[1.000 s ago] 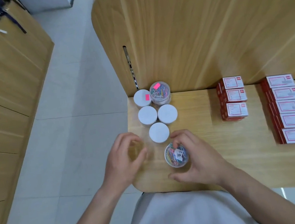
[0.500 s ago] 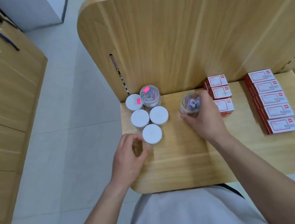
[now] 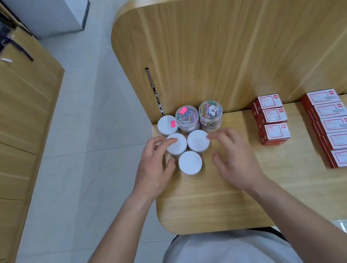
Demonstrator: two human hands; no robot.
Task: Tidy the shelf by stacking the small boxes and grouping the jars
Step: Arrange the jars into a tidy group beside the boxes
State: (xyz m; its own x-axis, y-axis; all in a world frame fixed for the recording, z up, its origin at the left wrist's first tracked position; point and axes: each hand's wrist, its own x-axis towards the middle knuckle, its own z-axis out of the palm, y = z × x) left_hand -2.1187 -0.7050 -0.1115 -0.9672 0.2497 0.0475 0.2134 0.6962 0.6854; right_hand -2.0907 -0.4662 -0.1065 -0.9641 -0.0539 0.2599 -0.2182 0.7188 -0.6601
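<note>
Several small jars stand clustered at the back left of the wooden shelf (image 3: 219,204). Two clear jars of coloured paper clips (image 3: 187,118) (image 3: 210,114) sit side by side against the back panel, beside a white-lidded jar with a pink sticker (image 3: 167,125). Three more white-lidded jars (image 3: 180,149) (image 3: 198,140) (image 3: 190,163) stand in front of them. My left hand (image 3: 155,168) rests its fingertips on the left middle lid. My right hand (image 3: 234,161) is spread, fingertips at the right middle jar's edge. Red-and-white small boxes lie in a short row (image 3: 273,117) and a longer row (image 3: 338,127).
A tall wooden back panel (image 3: 224,50) rises directly behind the jars and boxes. The shelf's rounded left edge drops to a tiled floor (image 3: 85,163). Wooden drawer units (image 3: 7,139) line the far left.
My right hand carried the clear jar of clips to the back, set it beside the other clear jar and let go. Both hands have come in around the white-lidded jars.
</note>
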